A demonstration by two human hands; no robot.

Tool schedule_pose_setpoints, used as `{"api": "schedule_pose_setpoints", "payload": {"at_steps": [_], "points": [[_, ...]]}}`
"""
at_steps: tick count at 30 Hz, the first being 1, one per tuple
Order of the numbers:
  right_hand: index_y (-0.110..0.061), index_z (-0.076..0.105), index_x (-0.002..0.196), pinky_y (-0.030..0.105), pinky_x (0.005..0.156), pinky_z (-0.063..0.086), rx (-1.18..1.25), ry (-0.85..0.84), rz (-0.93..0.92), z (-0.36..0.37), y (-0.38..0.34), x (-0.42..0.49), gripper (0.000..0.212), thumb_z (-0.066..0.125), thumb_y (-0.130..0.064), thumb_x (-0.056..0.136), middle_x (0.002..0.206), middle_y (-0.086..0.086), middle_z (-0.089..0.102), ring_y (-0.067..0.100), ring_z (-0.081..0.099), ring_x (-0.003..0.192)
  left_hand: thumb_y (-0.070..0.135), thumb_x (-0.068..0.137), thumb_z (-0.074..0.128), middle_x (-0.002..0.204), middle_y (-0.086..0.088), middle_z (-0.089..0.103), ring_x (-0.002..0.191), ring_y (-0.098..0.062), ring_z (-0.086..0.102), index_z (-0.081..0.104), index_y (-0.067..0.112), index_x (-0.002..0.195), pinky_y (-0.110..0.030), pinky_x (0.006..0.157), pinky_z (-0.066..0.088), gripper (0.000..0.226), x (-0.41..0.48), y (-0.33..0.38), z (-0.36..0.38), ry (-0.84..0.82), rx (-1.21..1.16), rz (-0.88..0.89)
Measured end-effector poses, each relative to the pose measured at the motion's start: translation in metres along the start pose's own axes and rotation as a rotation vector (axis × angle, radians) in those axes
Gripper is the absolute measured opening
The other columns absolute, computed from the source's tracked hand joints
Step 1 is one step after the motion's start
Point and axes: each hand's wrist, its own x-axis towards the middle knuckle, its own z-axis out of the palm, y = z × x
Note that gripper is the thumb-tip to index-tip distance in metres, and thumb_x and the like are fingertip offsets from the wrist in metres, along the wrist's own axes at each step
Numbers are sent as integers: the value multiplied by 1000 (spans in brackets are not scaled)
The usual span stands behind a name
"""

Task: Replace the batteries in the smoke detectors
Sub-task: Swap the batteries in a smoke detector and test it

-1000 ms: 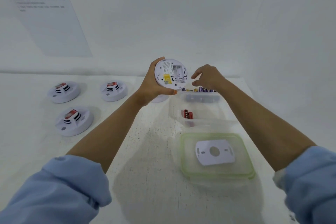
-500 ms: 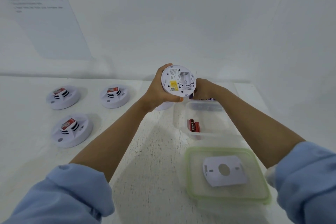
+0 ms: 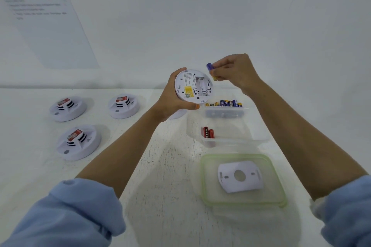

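Left hand [image 3: 170, 102] grips one open detector [image 3: 193, 87]; right hand [image 3: 236, 72] pinches one battery [image 3: 210, 71]. Three more detectors [image 3: 78, 142], two red batteries [image 3: 208, 133] in a tub [image 3: 236, 141], white table [image 3: 160, 186], white wall [image 3: 220, 16].

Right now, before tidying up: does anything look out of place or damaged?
The flat white mounting plate lies detached on the green-rimmed clear plastic lid, apart from the round white smoke detector in the left hand. Nothing looks spilled or damaged.
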Motion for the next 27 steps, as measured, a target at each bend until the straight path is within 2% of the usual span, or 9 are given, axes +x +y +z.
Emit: {"api": "schedule_pose_setpoints", "payload": {"at_steps": [4,6,10,12,14,16,18,22,27], "points": [[-1,73,84,17,56,48,-352,-110,-48,12,-16,-22,12,70,-2,73,66,3,65,7,56,57,-16,51,76,124,-1,41,109,-9,51,25,11,134,-14,77,51,101,-5,8,11,-27,-27,18],[-2,74,86,15,54,45,-458,-107,-71,16,-17,-30,13,66,-3,75,77,8,69,9,55,61,-26,55,72,122,-1,42,106,-8,52,23,7,137,-14,74,51,101,-7,11,14,-29,-54,18],[-3,71,98,33,80,50,-518,-211,-132,14,-15,-40,19,68,-11,81,101,16,70,27,64,92,-22,53,72,118,3,45,102,-4,56,24,12,135,-16,73,52,101,-11,13,14,-42,-78,-11],[-4,69,105,36,87,49,-603,-313,-166,8,-10,-41,25,68,-13,82,106,17,67,29,62,94,-25,55,71,117,4,46,97,2,58,24,12,135,-16,72,52,100,-14,12,14,-43,-67,-20],[-8,68,108,19,80,47,-648,-339,-226,2,-5,-39,30,71,-15,79,108,9,61,14,56,83,-26,56,71,117,6,46,96,5,59,25,12,135,-16,71,52,99,-17,12,15,-48,-54,-24],[-13,69,106,1,69,35,-581,-303,-249,-4,-2,-36,35,77,-20,72,104,1,51,2,46,80,-27,59,68,117,7,46,96,5,58,25,12,136,-17,72,53,96,-18,13,17,-59,-49,-22],[-16,66,104,-2,68,34,-479,-302,-230,-7,-1,-33,38,80,-20,68,106,-2,45,1,44,86,-27,61,66,117,7,46,98,3,58,25,13,135,-17,73,53,93,-18,16,18,-74,-42,-14],[-14,54,102,18,67,56,-143,-404,-137,-8,2,-30,39,77,-7,71,108,0,53,16,59,93,-28,57,67,119,3,46,101,-4,58,27,16,131,-20,74,53,95,-14,22,17,-87,-105,6],[-13,51,97,30,74,56,-127,-404,-201,3,6,-20,35,75,-6,73,100,-6,57,26,54,111,-12,52,73,122,2,46,108,-10,54,27,15,134,-22,78,54,98,-10,21,10,-76,-70,13]]}}
